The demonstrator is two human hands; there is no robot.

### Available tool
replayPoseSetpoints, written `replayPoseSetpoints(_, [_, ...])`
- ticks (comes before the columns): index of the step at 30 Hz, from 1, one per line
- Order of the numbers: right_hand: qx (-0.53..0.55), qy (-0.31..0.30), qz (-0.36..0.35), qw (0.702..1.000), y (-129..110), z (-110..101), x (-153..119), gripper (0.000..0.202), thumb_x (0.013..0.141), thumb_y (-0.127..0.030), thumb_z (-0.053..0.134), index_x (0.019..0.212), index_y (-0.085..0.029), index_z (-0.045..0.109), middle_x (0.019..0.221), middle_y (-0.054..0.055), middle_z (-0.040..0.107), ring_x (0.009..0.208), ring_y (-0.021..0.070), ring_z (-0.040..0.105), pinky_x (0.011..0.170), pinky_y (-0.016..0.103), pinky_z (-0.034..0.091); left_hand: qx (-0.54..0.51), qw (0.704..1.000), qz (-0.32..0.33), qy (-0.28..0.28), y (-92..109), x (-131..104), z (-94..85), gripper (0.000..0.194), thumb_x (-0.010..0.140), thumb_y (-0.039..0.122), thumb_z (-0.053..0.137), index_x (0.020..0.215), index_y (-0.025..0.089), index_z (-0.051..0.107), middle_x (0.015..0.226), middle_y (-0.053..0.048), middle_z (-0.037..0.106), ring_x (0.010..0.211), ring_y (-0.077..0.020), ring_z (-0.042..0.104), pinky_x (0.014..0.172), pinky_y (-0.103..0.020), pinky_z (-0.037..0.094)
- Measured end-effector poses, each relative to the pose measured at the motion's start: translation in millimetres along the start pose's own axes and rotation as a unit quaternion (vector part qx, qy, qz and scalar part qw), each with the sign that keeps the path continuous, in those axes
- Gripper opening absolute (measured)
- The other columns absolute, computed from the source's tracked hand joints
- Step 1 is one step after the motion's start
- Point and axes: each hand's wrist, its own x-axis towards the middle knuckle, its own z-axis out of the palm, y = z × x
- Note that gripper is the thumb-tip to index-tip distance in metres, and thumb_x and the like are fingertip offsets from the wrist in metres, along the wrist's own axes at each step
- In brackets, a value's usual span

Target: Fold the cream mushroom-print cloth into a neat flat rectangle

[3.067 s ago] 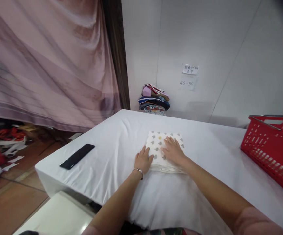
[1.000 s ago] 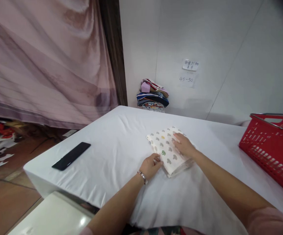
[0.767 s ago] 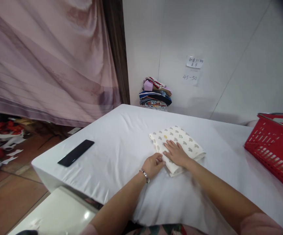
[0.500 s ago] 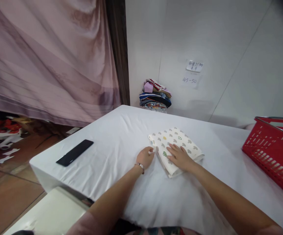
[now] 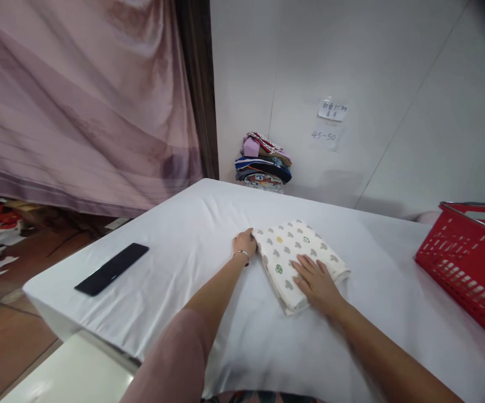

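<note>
A folded white cloth (image 5: 295,243) with grey, green and yellow mushroom prints lies on the white-covered table (image 5: 183,246). My left hand (image 5: 244,243), with a bracelet at the wrist, is at the cloth's far left corner, its fingers closed on that edge. The fingertips there are partly hidden. My right hand (image 5: 318,281) rests flat on the near right part of the cloth, fingers spread.
A black flat slab (image 5: 112,269) lies on the table at the left. A red plastic basket (image 5: 469,263) stands at the right. Folded cloths (image 5: 263,162) are stacked behind the far edge. A white surface (image 5: 70,372) sits lower at the near left.
My left hand has moved forward along the cloth's left side to its far left corner and closed on it. My right hand has slid slightly toward me and to the right.
</note>
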Motion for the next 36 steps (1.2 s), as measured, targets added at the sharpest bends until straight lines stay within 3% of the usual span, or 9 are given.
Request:
replayPoseSetpoints(7, [-0.004, 0.013, -0.013, 1.0, 2, 4, -3, 0.049, 0.095, -0.046, 0.023, 0.138, -0.027, 0.039, 0.149, 0.003, 0.029, 0.137, 0.0238, 0.023, 0.108, 0.05, 0.02, -0.025, 0.999, -0.01, -0.023, -5, 15, -12.7, 0.03, 0.074, 0.018, 0.05, 0.094, 0.028, 0.07, 0.088, 0.001, 0.072, 0.092, -0.0173, 0.063, 0.092, -0.027, 0.039])
replayPoseSetpoints(15, [0.001, 0.01, -0.012, 1.0, 1, 3, -3, 0.048, 0.095, -0.045, 0.024, 0.138, -0.028, 0.038, 0.149, 0.003, 0.029, 0.137, 0.0238, 0.022, 0.108, 0.049, 0.019, -0.063, 0.997, -0.01, -0.029, -16, 24, -12.9, 0.03, 0.072, 0.017, 0.053, 0.093, 0.028, 0.071, 0.086, 0.005, 0.073, 0.091, -0.0154, 0.064, 0.087, -0.022, 0.043])
replayPoseSetpoints(20, [0.011, 0.013, -0.006, 1.0, -3, -2, -1, 0.048, 0.095, -0.044, 0.026, 0.137, -0.027, 0.039, 0.148, 0.005, 0.031, 0.137, 0.024, 0.023, 0.108, 0.05, 0.017, -0.068, 0.998, -0.003, -0.009, -15, 10, -15.2, 0.036, 0.08, 0.022, 0.049, 0.113, 0.022, 0.062, 0.11, -0.001, 0.067, 0.105, -0.0175, 0.06, 0.09, -0.027, 0.045])
replayPoseSetpoints(22, [0.018, 0.01, -0.004, 1.0, -4, -4, 1, 0.047, 0.095, -0.043, 0.027, 0.137, -0.027, 0.039, 0.147, 0.005, 0.032, 0.136, 0.0238, 0.024, 0.107, 0.049, 0.017, -0.049, 0.997, 0.039, 0.04, -5, -8, -13.0, 0.038, 0.081, 0.024, 0.048, 0.117, 0.018, 0.059, 0.121, -0.006, 0.061, 0.114, -0.0205, 0.054, 0.097, -0.033, 0.042])
replayPoseSetpoints(24, [0.025, 0.008, 0.002, 1.0, -6, -5, 2, 0.047, 0.094, -0.043, 0.029, 0.137, -0.028, 0.039, 0.147, 0.006, 0.033, 0.136, 0.0238, 0.024, 0.107, 0.049, 0.017, -0.016, 0.982, 0.167, 0.081, 9, -33, -7.1, 0.035, 0.083, 0.026, 0.048, 0.116, 0.018, 0.059, 0.128, -0.007, 0.056, 0.123, -0.0221, 0.045, 0.106, -0.04, 0.032])
replayPoseSetpoints(28, [0.045, 0.015, 0.01, 0.999, -7, -7, 3, 0.047, 0.092, -0.042, 0.035, 0.137, -0.026, 0.04, 0.147, 0.007, 0.032, 0.136, 0.025, 0.024, 0.108, 0.051, 0.015, 0.048, 0.924, 0.38, -0.003, 35, -88, 10.2, 0.041, 0.087, 0.038, 0.046, 0.124, 0.022, 0.052, 0.14, -0.007, 0.044, 0.132, -0.0254, 0.033, 0.111, -0.051, 0.018])
replayPoseSetpoints(31, [0.099, 0.037, -0.022, 0.994, 2, -12, -1, 0.04, 0.092, -0.035, 0.036, 0.128, -0.026, 0.051, 0.141, 0.007, 0.043, 0.133, 0.0227, 0.031, 0.107, 0.049, 0.018, 0.081, 0.91, 0.402, -0.055, 40, -107, 18.3, 0.043, 0.09, 0.038, 0.04, 0.128, 0.022, 0.049, 0.138, -0.006, 0.046, 0.132, -0.0262, 0.034, 0.111, -0.053, 0.016])
replayPoseSetpoints(33, [0.147, 0.096, -0.007, 0.984, 19, -16, -6, 0.035, 0.091, -0.031, 0.038, 0.117, -0.026, 0.06, 0.131, 0.005, 0.054, 0.129, 0.0208, 0.039, 0.108, 0.047, 0.021, 0.087, 0.913, 0.394, -0.066, 39, -108, 19.1, 0.043, 0.09, 0.038, 0.039, 0.129, 0.022, 0.049, 0.137, -0.006, 0.047, 0.132, -0.026, 0.034, 0.111, -0.053, 0.016])
replayPoseSetpoints(36, [0.241, 0.214, 0.137, 0.937, 56, -24, -13, 0.029, 0.084, -0.029, 0.045, 0.101, -0.024, 0.068, 0.118, 0.005, 0.063, 0.118, 0.0201, 0.05, 0.103, 0.039, 0.033, 0.082, 0.918, 0.38, -0.075, 39, -105, 15.8, 0.043, 0.09, 0.039, 0.039, 0.128, 0.022, 0.05, 0.138, -0.006, 0.046, 0.133, -0.0254, 0.033, 0.111, -0.053, 0.016])
